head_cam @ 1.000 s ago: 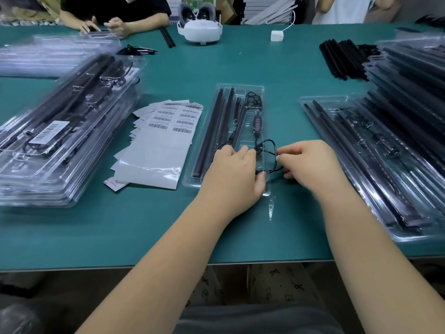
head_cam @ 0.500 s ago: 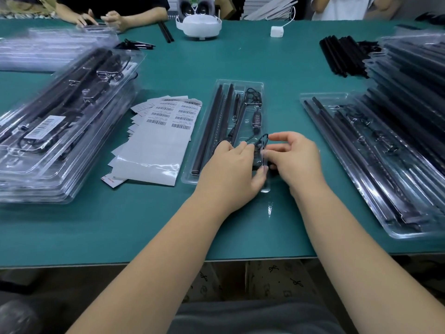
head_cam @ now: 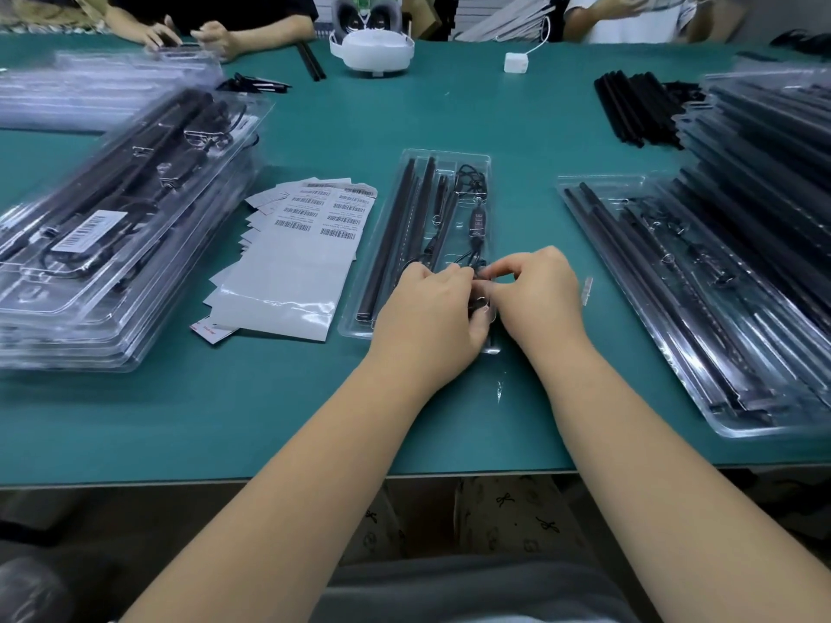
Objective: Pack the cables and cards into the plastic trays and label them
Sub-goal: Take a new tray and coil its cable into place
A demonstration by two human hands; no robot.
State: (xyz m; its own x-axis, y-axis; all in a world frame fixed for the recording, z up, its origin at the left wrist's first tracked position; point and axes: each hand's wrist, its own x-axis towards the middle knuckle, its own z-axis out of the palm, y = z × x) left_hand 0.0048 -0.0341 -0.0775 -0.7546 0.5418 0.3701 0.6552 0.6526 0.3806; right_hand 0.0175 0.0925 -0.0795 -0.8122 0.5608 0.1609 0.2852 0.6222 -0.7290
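The open tray (head_cam: 443, 182) lies mid-surface (head_cam: 270, 420), labels (head_cam: 297, 249) just left of it, stacked trays (head_cam: 112, 227) toward the left edge, more trays (head_cam: 719, 308) toward the right edge.

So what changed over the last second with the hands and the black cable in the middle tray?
The loop of black cable, wide open a second ago, has been gathered small and pressed toward the near end of the clear tray. The right hand moved in against the left hand; both still pinch the cable. The tray, the barcode labels and the stacked trays stayed put.
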